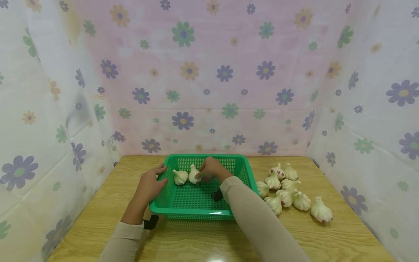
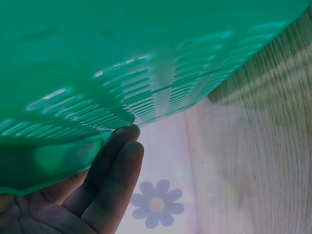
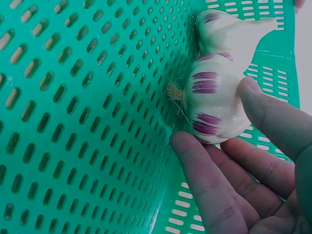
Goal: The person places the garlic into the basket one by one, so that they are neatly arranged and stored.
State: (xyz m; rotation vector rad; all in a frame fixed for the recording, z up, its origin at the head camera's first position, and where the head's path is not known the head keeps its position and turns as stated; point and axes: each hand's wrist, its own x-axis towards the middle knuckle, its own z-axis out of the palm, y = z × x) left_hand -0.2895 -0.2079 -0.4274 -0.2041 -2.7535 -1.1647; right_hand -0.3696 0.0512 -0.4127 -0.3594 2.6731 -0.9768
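A green plastic basket point(image 1: 199, 211) with slotted walls stands on the table. Inside it, towards the left, one garlic bulb point(image 1: 180, 177) rests beside a second garlic bulb point(image 1: 194, 174). My right hand point(image 1: 211, 169) pinches this second bulb between thumb and fingers, its roots against the basket's floor in the right wrist view. My left hand point(image 1: 151, 185) holds the basket's left rim, with several fingers point(image 2: 122, 170) along the outer wall; the left wrist view hides most of the thumb.
Several garlic bulbs point(image 1: 286, 196) lie piled on the wooden table point(image 1: 183, 242), right of the basket. One garlic bulb point(image 1: 321, 211) lies a little apart at the pile's near right. Flower-patterned sheets point(image 1: 209, 91) hang behind the table and along both sides.
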